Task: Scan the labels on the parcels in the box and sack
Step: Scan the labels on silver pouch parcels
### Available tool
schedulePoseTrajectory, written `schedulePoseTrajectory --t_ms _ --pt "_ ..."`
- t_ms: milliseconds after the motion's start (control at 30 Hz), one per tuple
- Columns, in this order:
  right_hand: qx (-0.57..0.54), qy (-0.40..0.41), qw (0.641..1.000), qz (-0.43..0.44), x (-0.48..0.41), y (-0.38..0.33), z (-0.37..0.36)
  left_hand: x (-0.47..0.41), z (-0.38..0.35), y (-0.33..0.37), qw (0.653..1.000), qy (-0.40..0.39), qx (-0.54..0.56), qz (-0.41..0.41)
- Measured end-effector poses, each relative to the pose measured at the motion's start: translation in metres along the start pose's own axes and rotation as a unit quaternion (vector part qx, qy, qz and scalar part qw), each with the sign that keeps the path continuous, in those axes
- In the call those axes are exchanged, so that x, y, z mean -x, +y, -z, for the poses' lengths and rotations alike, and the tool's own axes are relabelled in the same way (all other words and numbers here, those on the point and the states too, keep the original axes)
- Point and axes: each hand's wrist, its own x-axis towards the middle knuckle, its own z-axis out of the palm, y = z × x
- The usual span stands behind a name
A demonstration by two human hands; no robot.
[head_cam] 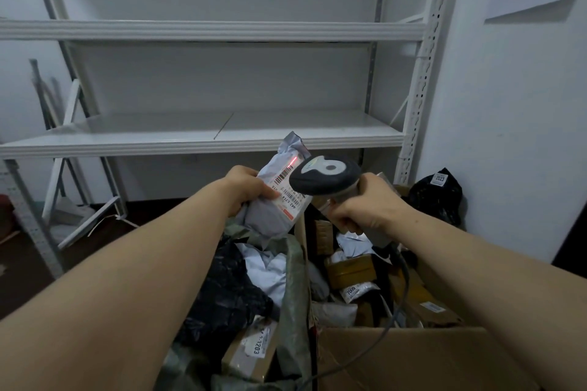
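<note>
— What are we holding up?
— Our left hand (251, 190) is gripping a grey parcel (270, 216) above the sack (295, 279), with the fingers curled round its left edge and the thumb pressing on the white label (287, 189). The thumb is covering part of the print.
— And the other hand?
— Our right hand (365, 203) is clenching the handle of the scanner (324, 174). The scanner's dark head is pointing at the parcel and hiding the label's right side. A red scan line (292, 163) is glowing on the parcel just above the barcode.
— Are we reading the numbers?
— Only partly. The digits are lying sideways and blurring, so we are not making them out in full.
— Where are the other parcels lying?
— In the greenish sack on the left and the cardboard box (413, 355) on the right, which are standing side by side below our arms. Our forearms are cutting off much of both, and the box's near wall is hiding its lower contents. The scanner's cable (393, 320) is trailing down over the box and leaving at the bottom edge.
— And behind?
— We are facing a white shelf rack (222, 136), with a black bag (435, 200) sitting by the wall.
</note>
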Motion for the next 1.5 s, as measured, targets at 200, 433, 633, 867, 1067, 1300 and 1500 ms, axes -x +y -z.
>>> schedulePoseTrajectory --t_ms 200,433,633,867,1067,1300,1500 --pt "-0.187 -0.052 0.98 -0.054 0.001 0.0 -0.004 -0.005 0.001 -0.008 0.998 0.046 0.049 0.017" --pt "-0.247 -0.058 0.958 -0.134 0.002 0.0 -0.005 -0.01 -0.006 -0.014 0.982 0.056 0.176 0.034" --pt "-0.264 -0.055 0.95 -0.158 0.0 -0.002 -0.004 -0.013 -0.01 -0.014 0.976 0.055 0.205 0.04" --pt "-0.266 -0.053 0.95 -0.154 -0.002 -0.004 -0.003 -0.013 -0.009 -0.012 0.974 0.051 0.215 0.039" --pt "-0.266 -0.057 0.95 -0.151 -0.002 -0.004 -0.006 -0.012 -0.007 -0.013 0.972 0.052 0.224 0.045" --pt "-0.267 -0.053 0.952 -0.142 -0.004 -0.003 -0.007 -0.011 -0.006 -0.014 0.97 0.047 0.236 0.043" --pt "-0.266 -0.055 0.951 -0.149 -0.006 -0.002 -0.01 -0.009 -0.006 -0.014 0.972 0.041 0.227 0.047"
